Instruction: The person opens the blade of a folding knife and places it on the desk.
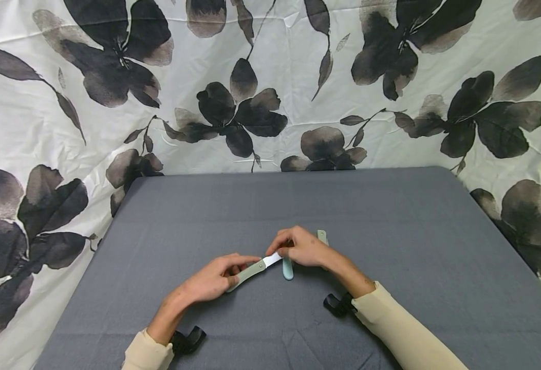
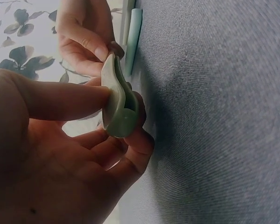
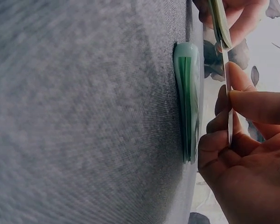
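A folding knife with a pale green handle (image 1: 250,272) and a bright metal blade (image 1: 273,258) is held just above the table between both hands. My left hand (image 1: 215,277) grips the handle, thumb on one side and fingers on the other; the open slot of the handle (image 2: 115,100) faces the table in the left wrist view. With thumb and fingertips my right hand (image 1: 304,247) pinches the blade, which stands out from the handle. Beneath the right hand lies a light blue-green folding knife (image 3: 187,102), its slotted side showing in the right wrist view.
Beyond the right hand, a pale green handle (image 1: 322,236) lies on the grey cloth-covered table (image 1: 367,205), partly hidden by that hand. A white curtain with dark flowers (image 1: 298,67) hangs behind the table. Black wrist cameras (image 1: 188,340) sit under both wrists.
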Demonstrator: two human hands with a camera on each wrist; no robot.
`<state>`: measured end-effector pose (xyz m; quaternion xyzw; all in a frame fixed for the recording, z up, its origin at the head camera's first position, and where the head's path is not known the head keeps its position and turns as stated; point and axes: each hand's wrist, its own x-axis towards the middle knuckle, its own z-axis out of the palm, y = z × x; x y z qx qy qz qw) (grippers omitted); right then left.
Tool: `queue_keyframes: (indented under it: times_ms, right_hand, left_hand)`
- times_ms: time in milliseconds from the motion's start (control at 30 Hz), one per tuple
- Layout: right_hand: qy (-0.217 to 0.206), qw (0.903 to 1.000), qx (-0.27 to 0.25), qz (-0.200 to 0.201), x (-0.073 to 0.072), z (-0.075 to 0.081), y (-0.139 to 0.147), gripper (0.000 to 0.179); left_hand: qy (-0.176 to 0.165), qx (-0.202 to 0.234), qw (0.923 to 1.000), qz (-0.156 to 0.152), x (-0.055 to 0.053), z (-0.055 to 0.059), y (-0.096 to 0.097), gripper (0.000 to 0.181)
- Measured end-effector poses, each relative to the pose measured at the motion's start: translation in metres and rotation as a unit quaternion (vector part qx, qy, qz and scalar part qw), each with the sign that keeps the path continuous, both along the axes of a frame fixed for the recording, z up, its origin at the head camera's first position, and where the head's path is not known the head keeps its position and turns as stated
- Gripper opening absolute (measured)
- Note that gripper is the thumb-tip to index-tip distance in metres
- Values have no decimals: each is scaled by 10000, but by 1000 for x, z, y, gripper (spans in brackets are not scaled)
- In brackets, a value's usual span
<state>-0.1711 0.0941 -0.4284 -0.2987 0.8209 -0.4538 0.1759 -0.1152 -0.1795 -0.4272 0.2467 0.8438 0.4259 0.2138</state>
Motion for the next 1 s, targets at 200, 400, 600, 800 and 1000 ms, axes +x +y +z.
queue_keyframes:
  times_ms: [200,400,600,800,1000]
  right_hand:
    - [-2,9994,-113,-327,-3,4,0,24]
    - [-470,9933,-639,-844,-5,5,-2,23]
    - [-1247,9736,-1297,-1401,-9,6,-9,34]
    - [-1875,9492,-1796,-1779,-14,9,-20,44]
    - [-1971,9368,-1965,-2122,-17,7,-31,45]
  left_hand:
    - [-19,227,9997,35,-1,1,0,60]
    - [-134,557,9983,85,-1,2,0,57]
    - [22,492,9988,39,3,0,2,72]
    - [102,609,9981,82,7,-2,5,90]
    - [-89,797,9966,186,11,-5,10,99]
